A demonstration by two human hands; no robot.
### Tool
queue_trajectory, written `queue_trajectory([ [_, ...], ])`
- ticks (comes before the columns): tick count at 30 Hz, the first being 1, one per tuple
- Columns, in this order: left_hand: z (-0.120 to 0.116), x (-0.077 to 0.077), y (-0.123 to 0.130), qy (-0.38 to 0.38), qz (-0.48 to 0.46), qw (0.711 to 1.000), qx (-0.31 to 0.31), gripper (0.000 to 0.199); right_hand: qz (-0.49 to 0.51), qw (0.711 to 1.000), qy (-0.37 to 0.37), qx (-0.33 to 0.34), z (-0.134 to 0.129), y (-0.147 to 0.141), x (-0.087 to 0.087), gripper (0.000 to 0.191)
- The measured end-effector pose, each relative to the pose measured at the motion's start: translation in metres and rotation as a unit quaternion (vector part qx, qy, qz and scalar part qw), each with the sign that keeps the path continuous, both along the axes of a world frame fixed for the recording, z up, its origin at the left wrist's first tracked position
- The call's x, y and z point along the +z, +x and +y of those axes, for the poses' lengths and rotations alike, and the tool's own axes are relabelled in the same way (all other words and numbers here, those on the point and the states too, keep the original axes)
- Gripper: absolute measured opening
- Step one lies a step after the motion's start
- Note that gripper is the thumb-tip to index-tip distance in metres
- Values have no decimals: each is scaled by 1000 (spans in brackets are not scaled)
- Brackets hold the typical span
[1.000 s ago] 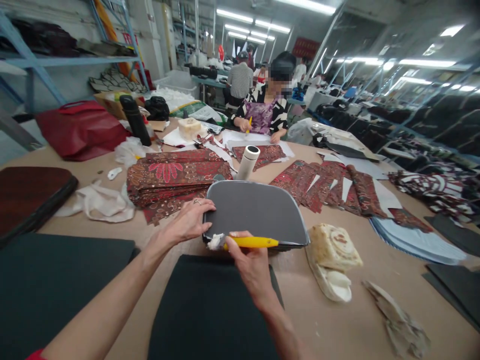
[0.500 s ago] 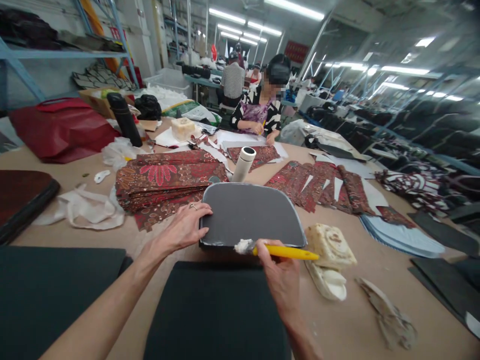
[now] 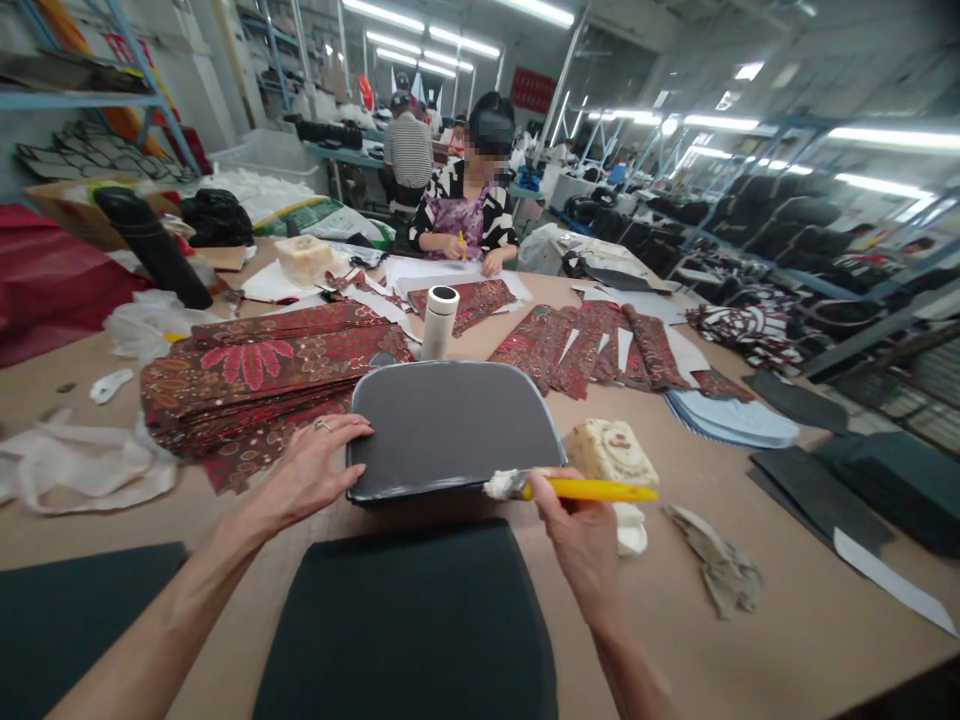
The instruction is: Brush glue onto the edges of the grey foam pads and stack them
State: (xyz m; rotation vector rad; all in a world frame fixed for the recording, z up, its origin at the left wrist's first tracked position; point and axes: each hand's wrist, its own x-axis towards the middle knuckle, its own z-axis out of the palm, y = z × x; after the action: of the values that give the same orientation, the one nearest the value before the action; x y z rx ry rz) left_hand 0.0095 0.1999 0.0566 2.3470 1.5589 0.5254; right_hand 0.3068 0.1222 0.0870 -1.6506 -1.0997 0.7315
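A dark grey rounded panel (image 3: pixel 450 425) with pale, whitish edges lies raised in front of me; what supports it is mostly hidden. My left hand (image 3: pixel 319 465) grips its left end, fingertips on top and thumb low at the near corner. Pinched in my right hand (image 3: pixel 577 535) is a yellow-handled brush (image 3: pixel 600 490), its bristles caked white. The bristle end meets the panel's near edge toward the right. Just beyond that corner sits a cream-coloured tub (image 3: pixel 615 455), crusted with glue-like residue. Nearer me lies a dark green-black panel (image 3: pixel 409 620).
Stacked patterned red-brown pieces (image 3: pixel 255 370) lie left, with more patterned strips (image 3: pixel 577 345) at right. A white bottle (image 3: pixel 439 325) stands behind the panel. A crumpled cloth (image 3: pixel 716 560) and light blue sheets (image 3: pixel 727 418) lie right. Across the table, a co-worker (image 3: pixel 469 205) sits.
My view has swung to the right, so the scene sits further left. The brush has travelled right along the panel's near edge. My left hand keeps its place on the left end.
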Motion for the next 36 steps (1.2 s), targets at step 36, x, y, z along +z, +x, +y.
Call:
queue_trajectory([
  [36, 7, 5, -5, -17, 37, 999, -6, 37, 156, 984, -12, 81, 18, 35, -13, 34],
])
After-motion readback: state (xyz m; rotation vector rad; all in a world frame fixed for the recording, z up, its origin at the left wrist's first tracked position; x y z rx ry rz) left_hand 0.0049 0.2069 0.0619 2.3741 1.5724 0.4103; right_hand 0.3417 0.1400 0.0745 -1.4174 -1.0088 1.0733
